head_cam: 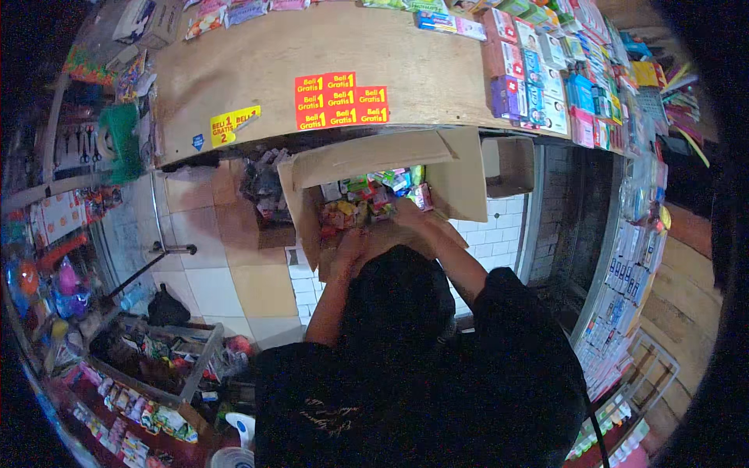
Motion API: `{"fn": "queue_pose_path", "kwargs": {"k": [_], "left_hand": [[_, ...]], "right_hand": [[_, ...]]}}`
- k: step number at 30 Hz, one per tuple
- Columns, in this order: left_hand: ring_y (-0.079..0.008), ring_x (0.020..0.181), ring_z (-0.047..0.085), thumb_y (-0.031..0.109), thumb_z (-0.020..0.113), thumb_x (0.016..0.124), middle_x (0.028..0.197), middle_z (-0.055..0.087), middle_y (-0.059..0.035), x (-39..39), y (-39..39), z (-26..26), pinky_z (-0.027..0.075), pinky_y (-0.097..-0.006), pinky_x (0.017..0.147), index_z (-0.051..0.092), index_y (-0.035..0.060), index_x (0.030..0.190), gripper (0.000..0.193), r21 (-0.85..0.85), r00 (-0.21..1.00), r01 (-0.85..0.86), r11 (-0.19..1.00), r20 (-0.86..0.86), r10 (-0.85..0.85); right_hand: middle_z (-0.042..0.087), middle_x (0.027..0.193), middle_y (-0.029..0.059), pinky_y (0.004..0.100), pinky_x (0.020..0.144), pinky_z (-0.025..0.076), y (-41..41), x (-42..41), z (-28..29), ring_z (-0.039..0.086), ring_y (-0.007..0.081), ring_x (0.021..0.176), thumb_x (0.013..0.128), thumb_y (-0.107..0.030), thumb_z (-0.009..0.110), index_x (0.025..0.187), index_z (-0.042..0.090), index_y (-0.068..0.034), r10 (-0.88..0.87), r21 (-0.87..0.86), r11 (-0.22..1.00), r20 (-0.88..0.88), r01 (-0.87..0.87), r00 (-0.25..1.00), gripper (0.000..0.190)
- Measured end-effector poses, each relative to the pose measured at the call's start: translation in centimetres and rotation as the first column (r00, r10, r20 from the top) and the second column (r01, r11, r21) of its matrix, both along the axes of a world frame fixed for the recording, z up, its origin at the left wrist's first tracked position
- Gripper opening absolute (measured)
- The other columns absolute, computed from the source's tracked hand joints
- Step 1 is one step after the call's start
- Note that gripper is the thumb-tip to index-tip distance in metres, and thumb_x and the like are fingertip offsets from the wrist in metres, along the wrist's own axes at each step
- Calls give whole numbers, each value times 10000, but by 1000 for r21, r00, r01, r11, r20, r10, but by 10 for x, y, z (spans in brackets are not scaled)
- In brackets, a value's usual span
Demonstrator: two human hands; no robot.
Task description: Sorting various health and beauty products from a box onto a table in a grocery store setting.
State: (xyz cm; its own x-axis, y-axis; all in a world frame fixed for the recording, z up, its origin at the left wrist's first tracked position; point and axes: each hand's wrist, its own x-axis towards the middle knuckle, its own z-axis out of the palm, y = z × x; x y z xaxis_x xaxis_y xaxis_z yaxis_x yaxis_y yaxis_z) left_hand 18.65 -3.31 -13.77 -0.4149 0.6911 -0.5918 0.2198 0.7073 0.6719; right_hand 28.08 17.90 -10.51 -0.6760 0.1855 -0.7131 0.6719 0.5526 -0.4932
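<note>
An open cardboard box [374,153] stands before me with its flaps spread. Inside lies a jumble of small colourful packets and boxes [377,186]. My right hand [412,212] reaches over the near side into the box, beside a pink and white packet [422,196]. Its fingers are partly hidden among the goods, so I cannot make out a grip. Toward the box's near left corner is my left hand [353,243], close to some red and yellow packets [340,215]. That hand is blurred and its fingers are not clear.
Beyond the box runs a wooden counter [263,64] bearing red and yellow promotional stickers [341,99]. Boxed goods [526,76] are stacked at its right. A smaller cardboard box [510,167] sits right of mine. A dark plastic bag [266,181] lies left; a crate [199,360] stands lower left.
</note>
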Motion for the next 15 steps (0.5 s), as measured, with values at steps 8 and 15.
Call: {"fn": "queue_pose_path", "kwargs": {"k": [8, 15], "left_hand": [[-491, 1043, 566, 252, 528, 889, 1045, 609, -330, -4, -8, 10, 460, -531, 855, 574, -24, 1167, 395, 81, 1000, -9, 997, 4, 9], [-500, 1095, 533, 244, 579, 894, 1165, 580, -320, -13, 16, 28, 424, -513, 948, 525, -24, 1271, 466, 214, 996, -89, 973, 23, 86]], "right_hand": [[688, 872, 177, 495, 697, 531, -38, -34, -80, 672, 348, 846, 793, -330, 656, 900, 692, -57, -185, 400, 892, -100, 209, 978, 296], [679, 736, 163, 438, 558, 513, -2, -27, -35, 669, 318, 648, 908, -509, 516, 882, 701, -34, -361, 239, 896, -102, 375, 927, 510]]}}
